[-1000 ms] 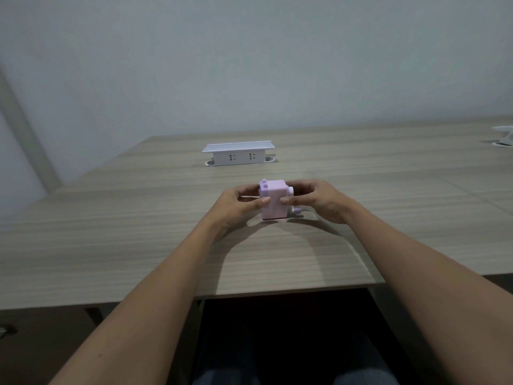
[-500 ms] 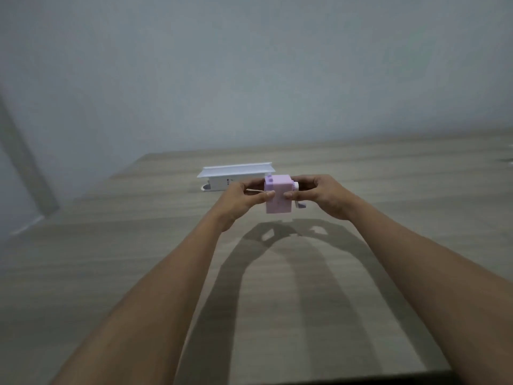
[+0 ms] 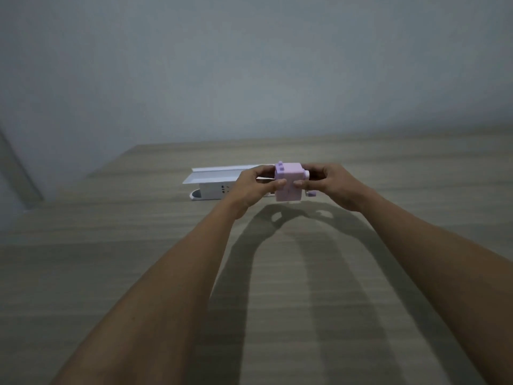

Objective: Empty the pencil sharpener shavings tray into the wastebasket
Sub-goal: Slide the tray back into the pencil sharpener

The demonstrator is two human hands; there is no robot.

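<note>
Both hands, left hand point(image 3: 255, 184) and right hand point(image 3: 330, 183), pinch a pink pencil sharpener point(image 3: 288, 181) above the wooden desk point(image 3: 111, 259); tilting could spill shavings before any wastebasket appears.

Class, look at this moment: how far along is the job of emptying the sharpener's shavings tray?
Early. Done: the sharpener is picked up off the table, its shadow showing beneath. In hand: the left hand and right hand grip it from either side, with no tray pulled out. Left: pulling out the tray and tipping it into a wastebasket, which is not in view.
</note>
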